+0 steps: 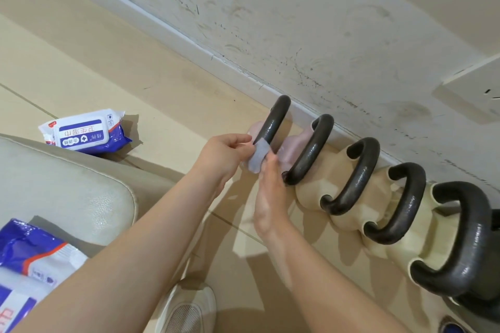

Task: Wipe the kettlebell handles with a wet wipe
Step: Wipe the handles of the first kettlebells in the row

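From the head camera, the left hand (226, 154) pinches the wet wipe (258, 155) against the first handle (273, 121) in the row by the wall. The right hand (270, 184) also holds the wipe, its fingers half hidden. I think it is better to wrap the wipe fully around the bar and slide it along the whole arch.

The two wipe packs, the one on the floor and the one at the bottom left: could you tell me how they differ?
The wipe pack on the floor shows whole, label up, lying on tile beside the cushion. The wipe pack at the bottom left is cut off by the frame's edge and looks crumpled. Both have blue, white and red wrappers.
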Motion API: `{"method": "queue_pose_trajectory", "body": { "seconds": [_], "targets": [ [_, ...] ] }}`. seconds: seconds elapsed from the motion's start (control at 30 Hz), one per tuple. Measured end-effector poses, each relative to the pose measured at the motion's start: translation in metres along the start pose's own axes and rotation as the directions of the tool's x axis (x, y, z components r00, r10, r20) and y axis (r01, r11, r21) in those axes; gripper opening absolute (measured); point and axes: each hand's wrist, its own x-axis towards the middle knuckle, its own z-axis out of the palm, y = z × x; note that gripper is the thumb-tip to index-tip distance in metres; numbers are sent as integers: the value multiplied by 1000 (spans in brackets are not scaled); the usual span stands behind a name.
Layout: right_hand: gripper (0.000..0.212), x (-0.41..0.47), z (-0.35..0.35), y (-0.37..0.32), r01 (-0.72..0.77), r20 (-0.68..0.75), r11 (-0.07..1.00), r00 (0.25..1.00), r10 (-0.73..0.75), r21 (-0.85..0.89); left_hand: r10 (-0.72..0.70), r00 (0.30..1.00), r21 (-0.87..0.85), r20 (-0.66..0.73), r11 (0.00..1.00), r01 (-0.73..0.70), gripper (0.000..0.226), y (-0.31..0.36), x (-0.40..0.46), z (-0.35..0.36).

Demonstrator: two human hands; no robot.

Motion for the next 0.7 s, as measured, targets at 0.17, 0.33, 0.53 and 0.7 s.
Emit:
{"method": "queue_pose_trajectory", "body": {
  "seconds": [0.17,0.33,0.53,0.7],
  "targets": [
    [37,25,2,-8,-61,-36,988,997,66,139,55,998,62,20,996,-57,23,0,2,3],
    [37,22,4,-3,-69,-23,985,997,73,156,68,997,100,21,993,-70,24,-1,3,1],
    [54,13,1,-6,110,23,992,994,-111,65,-23,1000,66,4,998,23,33,5,7,4],
    [46,39,3,-46,273,28,925,961,-276,-264,12,998,43,69,999,-15,29,24,17,6]
  ]
}}
